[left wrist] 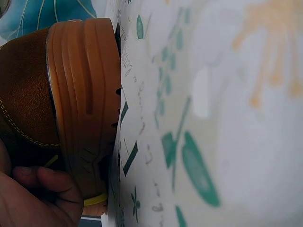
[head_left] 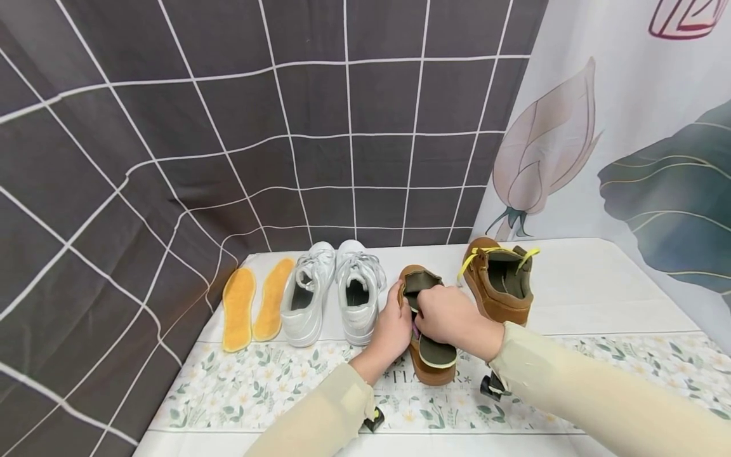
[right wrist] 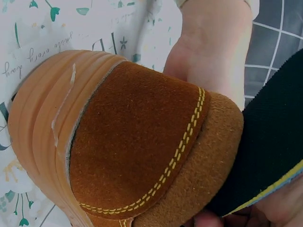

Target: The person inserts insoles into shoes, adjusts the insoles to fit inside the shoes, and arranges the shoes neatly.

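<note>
The left hand (head_left: 394, 327) is gripping, fingers curled, the side of a tan-soled brown suede shoe (right wrist: 128, 137), standing midway between the tabletop's (head_left: 605, 285) left and right edges. The right hand (head_left: 449, 317), fingers bent, is holding a dark, flat, yellow-edged insole (right wrist: 270, 132) that I am seeing protrude from the shoe's opening.

Dark gray cloth (head_left: 382, 162) with white crisscross lines, white cloth (head_left: 622, 82) beside it with a pink bud (head_left: 545, 143) and big blue-green leaf (head_left: 679, 197), white desk (head_left: 594, 292) with a flowery strip (head_left: 245, 381)
</note>
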`<state>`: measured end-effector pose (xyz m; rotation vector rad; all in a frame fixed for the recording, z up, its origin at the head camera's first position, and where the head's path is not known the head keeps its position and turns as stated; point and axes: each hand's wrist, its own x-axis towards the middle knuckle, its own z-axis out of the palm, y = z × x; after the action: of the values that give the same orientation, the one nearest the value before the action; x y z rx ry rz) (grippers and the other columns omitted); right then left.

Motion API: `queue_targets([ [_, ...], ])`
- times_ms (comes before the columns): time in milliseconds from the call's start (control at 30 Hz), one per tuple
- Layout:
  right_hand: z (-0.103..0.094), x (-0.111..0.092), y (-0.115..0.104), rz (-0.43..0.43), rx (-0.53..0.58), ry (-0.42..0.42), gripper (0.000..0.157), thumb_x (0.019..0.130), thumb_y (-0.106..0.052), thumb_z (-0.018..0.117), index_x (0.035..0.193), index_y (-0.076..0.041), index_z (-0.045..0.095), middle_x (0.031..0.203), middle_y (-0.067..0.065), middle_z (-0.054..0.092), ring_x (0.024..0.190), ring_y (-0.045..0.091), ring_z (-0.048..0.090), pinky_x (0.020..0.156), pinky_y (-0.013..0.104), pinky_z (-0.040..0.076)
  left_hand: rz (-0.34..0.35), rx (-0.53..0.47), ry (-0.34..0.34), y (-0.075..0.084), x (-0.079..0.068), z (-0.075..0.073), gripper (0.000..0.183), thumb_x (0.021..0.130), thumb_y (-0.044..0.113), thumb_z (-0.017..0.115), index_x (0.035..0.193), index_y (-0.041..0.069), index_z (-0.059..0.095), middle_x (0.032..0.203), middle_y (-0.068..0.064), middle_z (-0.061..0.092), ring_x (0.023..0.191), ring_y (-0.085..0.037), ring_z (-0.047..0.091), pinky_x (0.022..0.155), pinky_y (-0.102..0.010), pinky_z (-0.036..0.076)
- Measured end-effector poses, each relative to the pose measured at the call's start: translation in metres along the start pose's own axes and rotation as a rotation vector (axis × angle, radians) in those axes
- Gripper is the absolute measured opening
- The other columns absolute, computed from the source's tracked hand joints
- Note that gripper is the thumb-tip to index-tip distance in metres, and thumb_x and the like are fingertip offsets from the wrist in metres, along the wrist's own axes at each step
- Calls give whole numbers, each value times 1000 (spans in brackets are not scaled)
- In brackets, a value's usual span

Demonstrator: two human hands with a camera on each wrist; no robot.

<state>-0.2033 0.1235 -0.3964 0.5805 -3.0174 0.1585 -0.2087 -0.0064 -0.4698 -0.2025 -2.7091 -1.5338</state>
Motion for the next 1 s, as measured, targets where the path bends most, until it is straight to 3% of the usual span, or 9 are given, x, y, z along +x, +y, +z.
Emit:
queue_targets([
  [300,2,4,-4,-49,-40,26,29,85,-16,67,59,-15,54,52,0,51,47,18,48,44,35,41,26,-7,11,0,-1,0,49,109,26,33,157,15,29,119,-22,68,99,-31,69,93,-48,52],
  [467,7,9,-4,-26,-67,15,29,90,-18,66,61,-15,58,54,2,54,48,20,53,43,36,43,20,-17,5,0,-1,0,49,109,28,33,157,16,29,120,-22,68,100,-31,68,94,-48,51],
  [700,14,14,-3,-35,-90,20,23,92,-18,64,70,-10,67,62,8,64,55,27,62,48,43,51,10,-55,22,1,-1,3,49,109,28,33,156,16,31,134,-22,62,116,-36,63,102,-49,48],
  [833,9,16,1,-44,-71,-32,31,95,-26,60,69,-10,66,63,9,64,58,28,63,53,45,53,18,-44,18,1,-1,2,48,109,26,33,156,15,32,125,-23,66,103,-33,68,95,-48,51],
  [1000,-4,18,2,3,-60,-226,31,87,-38,66,70,-12,65,68,6,64,61,23,60,56,42,51,5,-31,-2,0,1,1,47,109,23,33,156,17,30,102,-19,70,75,-21,64,79,-43,52],
])
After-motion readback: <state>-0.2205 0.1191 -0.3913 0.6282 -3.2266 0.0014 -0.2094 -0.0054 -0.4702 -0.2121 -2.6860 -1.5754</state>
